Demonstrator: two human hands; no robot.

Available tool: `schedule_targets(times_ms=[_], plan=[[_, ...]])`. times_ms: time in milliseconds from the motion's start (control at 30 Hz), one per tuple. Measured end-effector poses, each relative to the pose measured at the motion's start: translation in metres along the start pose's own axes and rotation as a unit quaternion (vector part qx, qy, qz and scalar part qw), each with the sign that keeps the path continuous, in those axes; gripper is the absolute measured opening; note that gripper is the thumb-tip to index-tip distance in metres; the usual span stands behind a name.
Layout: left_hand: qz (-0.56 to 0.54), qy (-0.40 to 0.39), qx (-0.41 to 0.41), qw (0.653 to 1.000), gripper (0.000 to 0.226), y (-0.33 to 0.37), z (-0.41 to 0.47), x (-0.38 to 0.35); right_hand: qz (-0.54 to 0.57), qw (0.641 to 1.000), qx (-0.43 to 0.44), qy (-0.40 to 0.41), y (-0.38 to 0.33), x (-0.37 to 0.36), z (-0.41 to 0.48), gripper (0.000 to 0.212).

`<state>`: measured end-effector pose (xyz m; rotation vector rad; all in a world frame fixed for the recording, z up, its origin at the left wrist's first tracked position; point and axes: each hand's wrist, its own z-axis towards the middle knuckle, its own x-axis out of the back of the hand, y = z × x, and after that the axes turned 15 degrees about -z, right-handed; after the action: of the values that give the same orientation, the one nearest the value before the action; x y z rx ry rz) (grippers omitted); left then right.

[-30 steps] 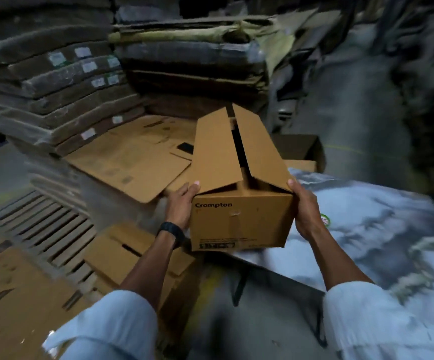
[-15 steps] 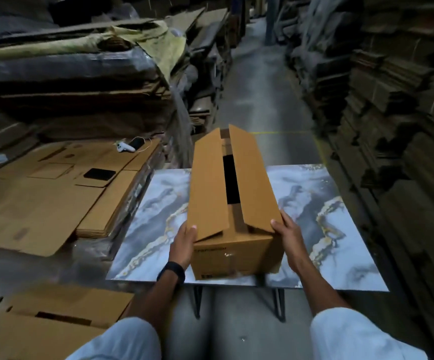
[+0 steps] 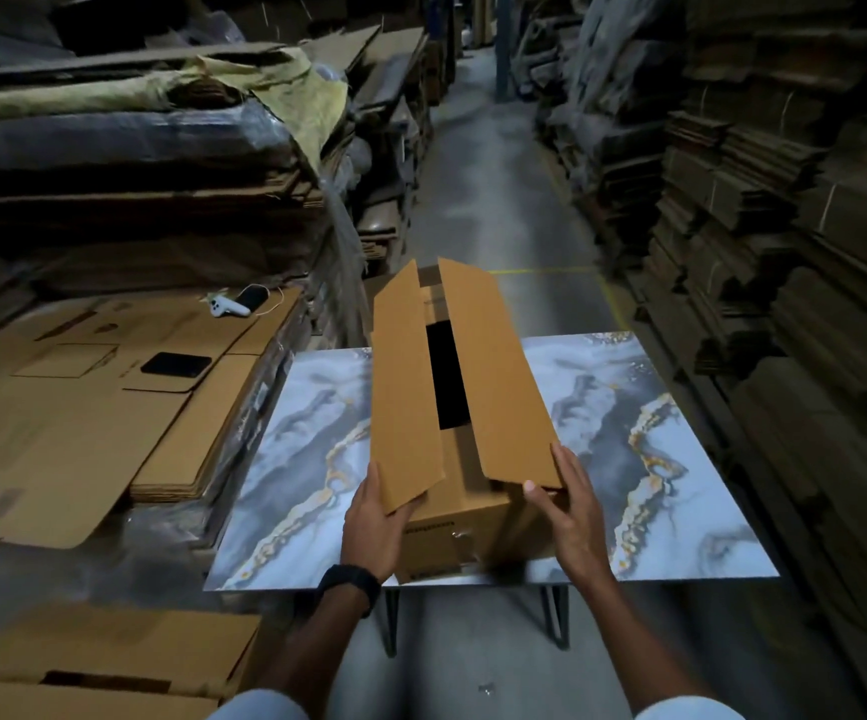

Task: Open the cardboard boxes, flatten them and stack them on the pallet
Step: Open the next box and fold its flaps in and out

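A brown cardboard box (image 3: 452, 527) lies lengthwise on the marble-patterned table (image 3: 655, 459), its near end at the table's front edge. Its two long top flaps stand half raised, leaving a dark gap between them. My left hand (image 3: 374, 517) is against the box's near left side, with its fingers hidden under the left flap. My right hand (image 3: 569, 506) holds the near corner of the right flap, thumb on its front edge and fingers along its outer side. A stack of flattened cartons (image 3: 83, 433) lies to the left of the table.
A black phone (image 3: 177, 364) and a white device with a cable (image 3: 226, 306) lie on the flattened stack. More brown boxes (image 3: 109, 662) sit on the floor at lower left. Tall stacks of cardboard line both sides of the aisle (image 3: 494, 189) beyond the table.
I have turned from the pallet side towards the table and set the box down on it. My hands have shifted from the box's sides up to its near flaps.
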<state>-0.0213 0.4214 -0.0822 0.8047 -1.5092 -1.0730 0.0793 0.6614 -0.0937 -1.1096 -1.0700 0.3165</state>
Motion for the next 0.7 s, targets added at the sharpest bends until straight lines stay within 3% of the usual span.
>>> schedule_targets(times_ms=[133, 267, 333, 467, 700], plan=[[0.092, 0.022, -0.038, 0.995, 0.070, -0.002, 0.006, 0.005, -0.227, 0.974, 0.018, -0.002, -0.005, -0.008, -0.005, 0.088], [0.093, 0.029, -0.016, 0.995, 0.057, 0.000, 0.007, 0.009, -0.280, 0.957, 0.017, 0.071, -0.016, -0.008, 0.000, 0.048], [0.014, 0.069, 0.021, 0.997, 0.050, 0.004, 0.004, 0.013, -0.249, 0.961, -0.027, 0.114, -0.023, -0.003, 0.004, 0.039], [-0.114, 0.126, 0.097, 0.981, 0.052, 0.015, -0.006, 0.019, -0.033, 0.976, -0.128, 0.175, -0.041, 0.006, 0.007, 0.050], [-0.127, 0.108, 0.069, 0.984, 0.054, 0.014, -0.005, 0.016, -0.018, 0.979, -0.117, 0.169, -0.040, 0.006, 0.001, 0.049]])
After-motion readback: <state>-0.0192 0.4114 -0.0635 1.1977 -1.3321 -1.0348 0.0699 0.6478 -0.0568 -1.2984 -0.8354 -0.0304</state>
